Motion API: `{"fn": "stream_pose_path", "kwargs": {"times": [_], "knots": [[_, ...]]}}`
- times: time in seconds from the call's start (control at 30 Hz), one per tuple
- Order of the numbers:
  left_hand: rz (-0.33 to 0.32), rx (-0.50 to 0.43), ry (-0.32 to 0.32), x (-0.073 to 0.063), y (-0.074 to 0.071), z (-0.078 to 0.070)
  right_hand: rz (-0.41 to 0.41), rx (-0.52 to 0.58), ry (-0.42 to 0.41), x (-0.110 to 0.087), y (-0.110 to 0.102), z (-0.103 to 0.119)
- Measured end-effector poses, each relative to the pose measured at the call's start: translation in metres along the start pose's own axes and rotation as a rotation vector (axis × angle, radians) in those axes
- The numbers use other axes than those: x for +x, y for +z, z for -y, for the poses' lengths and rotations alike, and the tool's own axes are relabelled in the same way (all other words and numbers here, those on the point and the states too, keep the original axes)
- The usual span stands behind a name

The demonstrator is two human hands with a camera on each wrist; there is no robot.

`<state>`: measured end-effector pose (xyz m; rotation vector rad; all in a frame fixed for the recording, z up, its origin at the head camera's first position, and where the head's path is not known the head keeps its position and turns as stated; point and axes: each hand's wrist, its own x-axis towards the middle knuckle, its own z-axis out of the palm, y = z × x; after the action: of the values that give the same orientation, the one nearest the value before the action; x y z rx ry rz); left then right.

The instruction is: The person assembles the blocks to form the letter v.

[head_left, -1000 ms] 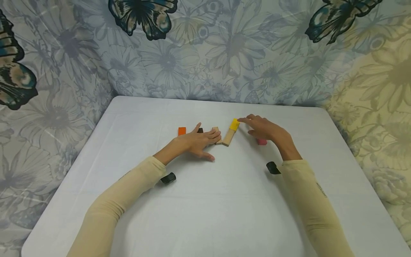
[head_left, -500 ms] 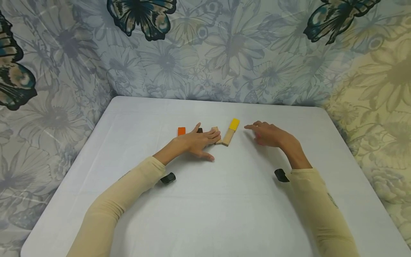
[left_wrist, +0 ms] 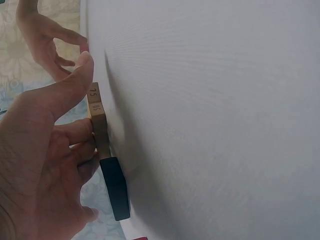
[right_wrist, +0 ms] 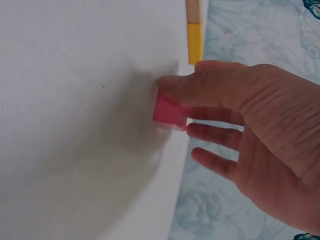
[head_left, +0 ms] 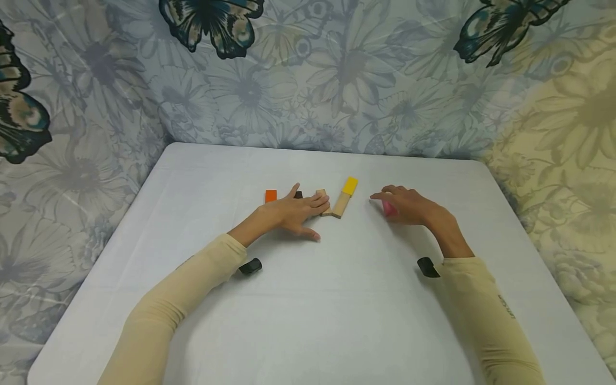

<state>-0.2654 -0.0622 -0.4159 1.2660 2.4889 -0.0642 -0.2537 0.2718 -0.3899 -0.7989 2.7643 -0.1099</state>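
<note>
My left hand (head_left: 300,211) lies with spread fingers over a row of small blocks. Its fingertips touch a wooden block (head_left: 321,192), and a black block (head_left: 299,194) peeks out behind the hand. The left wrist view shows numbers printed on the wooden blocks (left_wrist: 97,110), in line with the black block (left_wrist: 115,189). Right of that hand, a slanted wooden strip (head_left: 341,205) has a yellow block (head_left: 349,186) at its far end. My right hand (head_left: 409,206) pinches a pink block (right_wrist: 170,110) between thumb and fingers, index finger stretched out.
An orange block (head_left: 271,196) lies left of the left hand. White cloth covers the table (head_left: 308,310), whose far edge meets a flower-patterned curtain (head_left: 250,91). Black pieces (head_left: 251,267) stick out beneath both wrists.
My right hand has left the yellow block, drawn back to the right and taken hold of the pink block, which now sits tilted. The left hand stays in place.
</note>
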Motion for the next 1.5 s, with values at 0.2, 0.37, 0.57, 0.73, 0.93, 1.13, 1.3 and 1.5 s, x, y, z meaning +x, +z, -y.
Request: {"fn": "stream_pose_path", "kwargs": {"times": [0.2, 0.37, 0.57, 0.73, 0.93, 1.13, 1.3, 1.5], "knots": [[0.006, 0.004, -0.005, 0.0, 0.001, 0.001, -0.012, 0.01, -0.001, -0.003, -0.001, -0.002], [0.008, 0.011, -0.006, -0.001, 0.001, 0.001, 0.01, 0.015, 0.008, -0.003, -0.002, -0.003], [0.011, 0.021, -0.007, -0.001, 0.0, 0.001, 0.047, 0.023, 0.053, -0.002, -0.003, -0.005], [0.014, 0.021, -0.008, -0.001, 0.0, 0.001, 0.051, 0.041, 0.061, -0.001, -0.001, -0.007], [-0.001, 0.027, -0.002, 0.0, 0.001, 0.002, 0.043, 0.043, 0.064, -0.001, -0.001, -0.007], [-0.005, 0.021, 0.0, 0.001, 0.002, 0.002, 0.037, 0.048, 0.067, -0.001, 0.0, -0.008], [0.0, 0.017, 0.005, 0.002, 0.001, 0.0, 0.011, 0.05, 0.045, -0.004, 0.001, -0.012], [0.005, 0.016, -0.002, 0.001, 0.0, -0.001, -0.004, 0.056, 0.041, -0.006, 0.0, -0.014]]}}
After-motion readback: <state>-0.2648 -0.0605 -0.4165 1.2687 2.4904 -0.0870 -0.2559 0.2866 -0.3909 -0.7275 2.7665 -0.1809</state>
